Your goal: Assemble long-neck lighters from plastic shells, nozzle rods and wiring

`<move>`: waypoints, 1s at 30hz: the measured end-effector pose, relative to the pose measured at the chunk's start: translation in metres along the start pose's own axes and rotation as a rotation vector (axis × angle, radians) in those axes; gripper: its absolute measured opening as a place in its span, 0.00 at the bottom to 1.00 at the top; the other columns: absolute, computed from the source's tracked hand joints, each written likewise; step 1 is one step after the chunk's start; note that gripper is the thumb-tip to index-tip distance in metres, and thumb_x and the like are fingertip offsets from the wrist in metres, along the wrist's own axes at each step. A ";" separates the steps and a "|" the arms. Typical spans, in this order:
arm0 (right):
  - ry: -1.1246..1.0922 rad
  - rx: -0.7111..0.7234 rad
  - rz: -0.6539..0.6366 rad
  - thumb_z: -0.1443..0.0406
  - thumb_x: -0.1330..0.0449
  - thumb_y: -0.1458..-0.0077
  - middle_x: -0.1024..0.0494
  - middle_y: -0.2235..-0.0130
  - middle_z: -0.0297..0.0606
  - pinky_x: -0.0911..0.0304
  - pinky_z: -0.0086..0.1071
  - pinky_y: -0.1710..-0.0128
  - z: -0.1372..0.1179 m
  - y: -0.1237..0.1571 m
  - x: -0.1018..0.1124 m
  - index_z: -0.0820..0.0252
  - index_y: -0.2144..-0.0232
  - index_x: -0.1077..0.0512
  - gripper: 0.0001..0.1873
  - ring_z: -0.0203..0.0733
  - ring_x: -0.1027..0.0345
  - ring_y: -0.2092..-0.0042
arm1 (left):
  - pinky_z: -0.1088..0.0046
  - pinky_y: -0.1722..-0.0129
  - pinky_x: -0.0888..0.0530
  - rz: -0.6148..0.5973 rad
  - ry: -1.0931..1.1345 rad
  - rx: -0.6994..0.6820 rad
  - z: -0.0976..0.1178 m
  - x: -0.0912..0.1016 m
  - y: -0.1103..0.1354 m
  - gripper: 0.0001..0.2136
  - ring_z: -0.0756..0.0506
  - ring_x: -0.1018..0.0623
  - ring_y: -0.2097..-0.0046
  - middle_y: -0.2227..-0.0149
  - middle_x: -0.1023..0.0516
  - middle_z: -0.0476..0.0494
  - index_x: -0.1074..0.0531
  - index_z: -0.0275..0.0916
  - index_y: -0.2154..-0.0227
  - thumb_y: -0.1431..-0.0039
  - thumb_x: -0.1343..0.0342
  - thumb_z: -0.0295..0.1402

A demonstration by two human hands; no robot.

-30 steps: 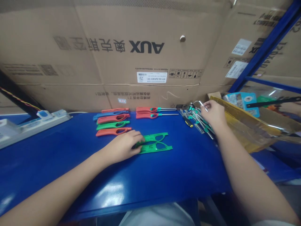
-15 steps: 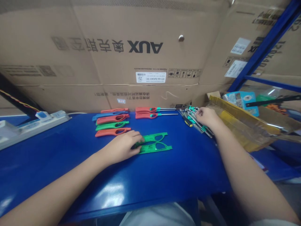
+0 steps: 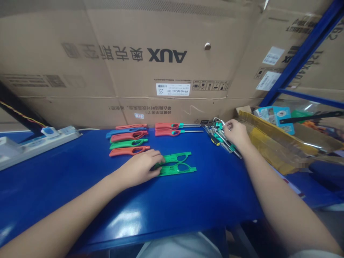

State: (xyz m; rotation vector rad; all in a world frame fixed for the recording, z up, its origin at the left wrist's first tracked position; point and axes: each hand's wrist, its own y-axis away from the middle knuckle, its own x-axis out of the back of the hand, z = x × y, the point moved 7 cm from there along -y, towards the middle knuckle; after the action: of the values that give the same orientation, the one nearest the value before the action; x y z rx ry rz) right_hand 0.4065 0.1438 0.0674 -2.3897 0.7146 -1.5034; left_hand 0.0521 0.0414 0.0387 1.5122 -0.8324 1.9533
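Observation:
Two green lighter shell halves (image 3: 176, 169) lie side by side on the blue table, their hollow inner faces up. My left hand (image 3: 147, 164) is closed over their left ends, its fingertips curled onto them. Farther right, my right hand (image 3: 237, 133) pinches at a thin metal lighter part (image 3: 219, 120) on top of a pile of lighter cores (image 3: 220, 135), which have metal tubes and teal pieces. A yellow-and-black screwdriver (image 3: 214, 140) lies at the pile's left side. My right fingers partly hide what they grip.
Left of centre lie several coloured lighter shells (image 3: 120, 152). Red lighters with metal tubes (image 3: 164, 133) rest at the back. A white power strip (image 3: 37, 145) is on the left, a taped carton (image 3: 271, 143) on the right, and a large cardboard sheet (image 3: 107, 82) behind.
My right hand has shifted slightly within the pile, and a thin metal part now shows raised at its fingertips. My left hand stays on the green shell halves.

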 end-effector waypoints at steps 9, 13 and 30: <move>-0.456 0.222 -0.527 0.49 0.40 0.46 0.28 0.73 0.33 0.40 0.29 0.77 -0.053 0.034 -0.016 0.60 0.62 0.29 0.21 0.36 0.37 0.75 | 0.68 0.54 0.26 -0.060 0.037 0.007 -0.005 0.003 0.003 0.12 0.43 0.22 0.56 0.58 0.24 0.44 0.25 0.41 0.54 0.40 0.45 0.26; -0.515 0.357 -0.645 0.49 0.39 0.44 0.30 0.73 0.32 0.40 0.28 0.75 -0.084 0.060 -0.019 0.60 0.63 0.29 0.19 0.34 0.38 0.73 | 0.67 0.54 0.26 -0.071 0.044 -0.005 -0.006 0.005 0.005 0.12 0.43 0.22 0.56 0.58 0.23 0.43 0.25 0.41 0.55 0.41 0.45 0.26; -0.678 0.507 -0.828 0.54 0.39 0.40 0.30 0.69 0.33 0.40 0.29 0.70 -0.129 0.104 -0.011 0.59 0.63 0.30 0.14 0.34 0.38 0.70 | 0.63 0.50 0.24 0.322 0.133 0.121 -0.001 0.014 0.006 0.18 0.41 0.22 0.50 0.51 0.25 0.41 0.37 0.41 0.49 0.37 0.40 0.40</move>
State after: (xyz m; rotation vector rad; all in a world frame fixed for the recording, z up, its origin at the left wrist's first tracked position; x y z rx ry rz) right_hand 0.2585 0.0684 0.0714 -2.5840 -0.7825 -0.7623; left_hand 0.0440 0.0391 0.0515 1.3612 -0.9619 2.3476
